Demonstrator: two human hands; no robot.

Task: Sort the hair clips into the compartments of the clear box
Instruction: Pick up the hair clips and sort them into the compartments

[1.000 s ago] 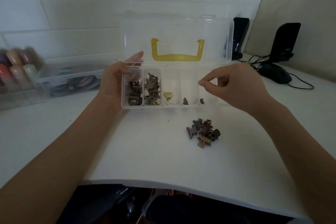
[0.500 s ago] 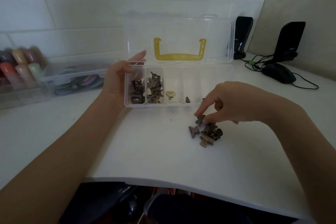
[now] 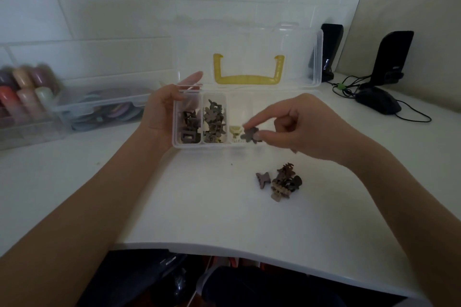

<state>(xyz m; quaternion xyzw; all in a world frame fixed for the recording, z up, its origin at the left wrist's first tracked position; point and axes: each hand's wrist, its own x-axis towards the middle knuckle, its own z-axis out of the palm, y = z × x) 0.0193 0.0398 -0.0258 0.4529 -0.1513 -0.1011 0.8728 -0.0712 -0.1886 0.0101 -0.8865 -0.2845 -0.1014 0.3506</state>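
Since half a second ago, right hand [image 3: 296, 129] has risen from the pile [image 3: 283, 180] on the table [image 3: 199, 207] and now hangs over the box [image 3: 212, 146] front edge, near the third compartment. Left to right: left hand [image 3: 162, 112] grips the box's left end, thumb on the rear rim, fingers curled around the wall beside the first compartment. First and second compartments hold dark clips; the third holds a pale yellow one. Right hand pinches one dark flower-shaped clip [image 3: 250, 134] between thumb and forefinger, other fingers curled in. Below it, the pile lies on the table, one clip just apart at its left. No legible writing is visible.
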